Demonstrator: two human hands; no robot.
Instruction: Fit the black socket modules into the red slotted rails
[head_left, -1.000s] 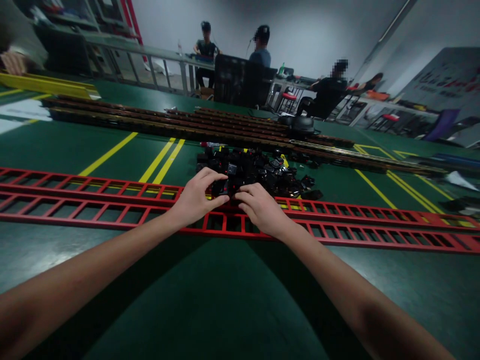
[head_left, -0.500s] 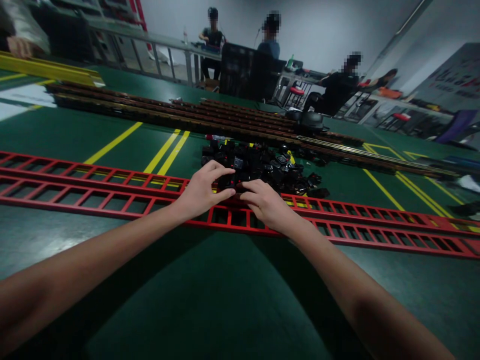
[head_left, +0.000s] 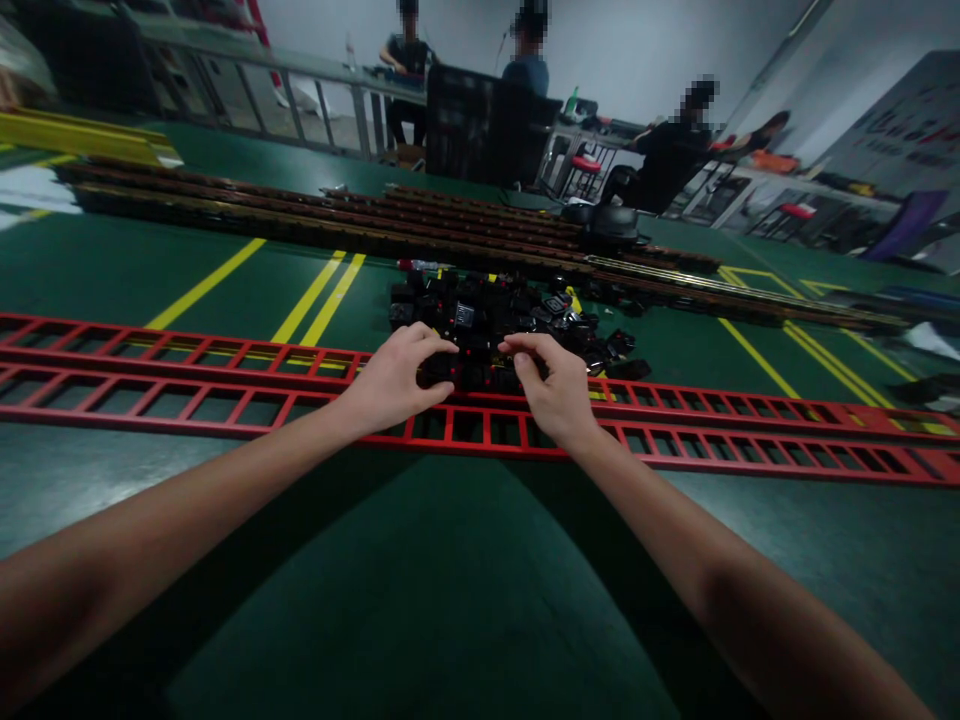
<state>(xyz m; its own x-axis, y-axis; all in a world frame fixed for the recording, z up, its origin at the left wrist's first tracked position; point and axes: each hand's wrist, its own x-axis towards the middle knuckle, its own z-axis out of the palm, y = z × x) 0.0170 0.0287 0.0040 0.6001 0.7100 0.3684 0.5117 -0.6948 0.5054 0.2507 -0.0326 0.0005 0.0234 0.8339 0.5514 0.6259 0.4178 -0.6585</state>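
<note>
The green desk (head_left: 450,580) carries brown strips (head_left: 300,220) toward its far edge and, nearer, two red frames (head_left: 862,440) which look like ladders. Between them lies a heap of black parts (head_left: 495,305). The left hand (head_left: 394,380) has thumb and fingers apart; the right hand (head_left: 559,390) is bent, thumb near forefinger. Whether either grip clamps something, I cannot tell. Some black pieces (head_left: 480,378) are at the frames, between the hands.

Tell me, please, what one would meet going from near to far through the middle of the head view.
Red ladder-like strips → heap of black parts → brown slotted rails → black chair → pale wall.
</note>
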